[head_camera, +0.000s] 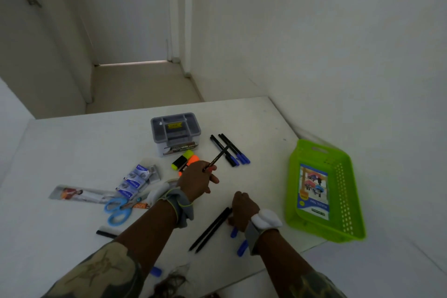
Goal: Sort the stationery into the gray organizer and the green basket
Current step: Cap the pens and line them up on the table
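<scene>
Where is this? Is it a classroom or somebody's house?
Probably a room in a home, not a classroom: a plain white table against a white wall, with a hallway leading to a door.

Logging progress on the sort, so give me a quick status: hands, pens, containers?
Left hand holds one pen. Right hand fisted over two uncapped pens. Gray organizer, green basket hold no stationery yet.

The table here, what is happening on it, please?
A person is sorting stationery. The left hand holds up a black pen; the right hand rests on two uncapped pens lying on the table. The gray organizer holds no stationery that I can see, and the green basket only a label card. Scissors and highlighters wait.
</scene>
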Demonstrator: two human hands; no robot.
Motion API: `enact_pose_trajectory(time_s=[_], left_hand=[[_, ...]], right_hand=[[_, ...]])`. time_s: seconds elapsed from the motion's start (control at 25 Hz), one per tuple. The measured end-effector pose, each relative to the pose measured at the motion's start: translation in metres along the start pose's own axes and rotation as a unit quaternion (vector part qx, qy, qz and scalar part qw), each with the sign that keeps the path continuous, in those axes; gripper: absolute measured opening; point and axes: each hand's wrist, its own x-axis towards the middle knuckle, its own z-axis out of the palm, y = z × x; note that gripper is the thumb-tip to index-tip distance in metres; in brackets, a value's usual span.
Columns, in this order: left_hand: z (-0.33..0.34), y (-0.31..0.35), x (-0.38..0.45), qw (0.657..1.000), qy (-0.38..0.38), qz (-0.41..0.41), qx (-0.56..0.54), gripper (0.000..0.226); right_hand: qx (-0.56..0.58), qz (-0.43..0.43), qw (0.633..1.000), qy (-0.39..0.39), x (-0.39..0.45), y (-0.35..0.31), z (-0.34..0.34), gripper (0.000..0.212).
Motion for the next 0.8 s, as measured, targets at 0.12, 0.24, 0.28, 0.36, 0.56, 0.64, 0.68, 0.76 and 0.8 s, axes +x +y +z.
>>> enact_pose_trajectory(time_s=[0.12,0.24,0.28,0.36,0.56,0.64,0.68,0.76,0.8], left_hand=[[-0.002,0.002,-0.001,1.0,-0.007,0.004,0.001,0.026],[-0.004,0.002,-0.002,1.0,-0.004,0.006,0.003,0.027],[-0.004,0.001,-0.002,1.0,-0.003,0.006,0.003,0.027],[-0.004,0.002,-0.002,1.0,-0.002,0.004,0.001,0.028],[-0.001,0.006,-0.004,1.0,-0.007,0.005,0.003,0.028],[-0.001,0.006,-0.003,1.0,-0.007,0.006,0.005,0.027],[-0.002,0.005,-0.003,1.0,-0.008,0.008,0.003,0.028],[-0.003,0.005,-0.004,1.0,-0.009,0.014,0.002,0.028],[-0.003,0.005,-0.004,1.0,-0.01,0.017,0.007,0.028]], right_hand=[[0.026,0.007,1.0,-0.008,0.002,0.008,-0.006,0.055],[-0.006,0.014,1.0,-0.027,-0.005,0.017,-0.004,0.07],[-0.016,0.009,0.999,-0.039,-0.005,0.02,-0.002,0.073],[-0.024,-0.015,0.998,-0.059,-0.007,0.019,0.003,0.07],[0.039,-0.033,0.999,0.0,0.003,0.014,-0.001,0.036],[0.08,-0.041,0.995,0.044,0.006,0.02,-0.008,0.033],[0.134,-0.029,0.987,0.087,0.008,0.025,-0.012,0.03],[0.289,0.02,0.939,0.186,0.012,0.03,-0.025,0.029],[0.401,0.046,0.888,0.22,0.015,0.032,-0.035,0.031]])
